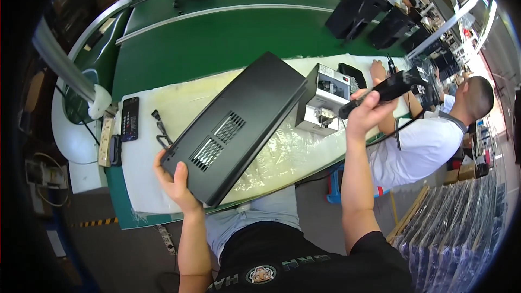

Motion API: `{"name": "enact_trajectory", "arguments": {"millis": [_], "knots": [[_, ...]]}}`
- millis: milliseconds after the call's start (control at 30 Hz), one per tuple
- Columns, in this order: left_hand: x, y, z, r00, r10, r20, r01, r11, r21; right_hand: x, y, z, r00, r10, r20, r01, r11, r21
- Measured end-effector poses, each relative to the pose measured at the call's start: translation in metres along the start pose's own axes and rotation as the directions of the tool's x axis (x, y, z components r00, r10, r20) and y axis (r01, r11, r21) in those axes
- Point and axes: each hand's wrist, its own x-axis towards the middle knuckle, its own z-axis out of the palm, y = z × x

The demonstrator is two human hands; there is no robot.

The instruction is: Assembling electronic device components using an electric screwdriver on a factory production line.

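Left hand (172,180) gripped the near left corner of a black metal cover (234,127), thumb on the top face, fingers tucked beneath the edge. The cover was held tilted, raised off the bench, its far end reaching toward the green belt. Two vent grilles showed on its top face, set side by side toward the held end.

Right hand (368,109) was clenched around a black electric screwdriver (386,90), arm raised, tool lying roughly level with its tip pointing left toward a small grey unit (324,102). A cable ran from the tool's rear end off to the right. Tip sat near the unit's right side; contact could not be judged.

The grey unit stood on the white padded bench (163,103), just right of the cover's far corner, its open face showing inner parts. Clear plastic wrap (282,154) lay crumpled on the bench under and beside the cover.

On the bench's left end: a black remote control (130,118), and near it a short black cable (161,130). Beyond the bench ran the green conveyor belt (217,35), with several black cabinets (355,8) standing along its right stretch.

To the right, another person in a white shirt (420,144) sat at the same bench, forearm resting on it. Stacked wrapped items (461,228) filled the lower right.
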Motion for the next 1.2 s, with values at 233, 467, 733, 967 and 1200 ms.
{"name": "enact_trajectory", "arguments": {"millis": [233,467,733,967,1200], "knots": [[-0.002,0.003,-0.007,1.0,0.007,-0.018,-0.007,1.0,0.01,-0.035,0.022,-0.005,0.986,0.085,0.146,-0.086,0.996,0.001],[-0.001,-0.001,0.0,0.996,0.087,-0.001,-0.087,0.995,0.052,-0.009,-0.136,0.069,0.906,0.243,0.345,-0.39,0.798,0.46],[-0.001,0.002,-0.009,1.0,0.026,-0.012,-0.027,0.998,-0.057,-0.042,-0.228,0.212,0.873,-0.05,0.484,-0.283,0.757,0.588],[0.002,-0.004,-0.007,0.999,0.041,0.016,-0.04,0.996,-0.074,-0.07,-0.224,0.238,0.86,-0.106,0.499,-0.31,0.668,0.677],[0.002,-0.016,-0.022,0.988,0.122,0.09,-0.116,0.991,-0.074,-0.086,-0.219,0.249,0.739,-0.257,0.623,-0.353,0.64,0.682]]}}
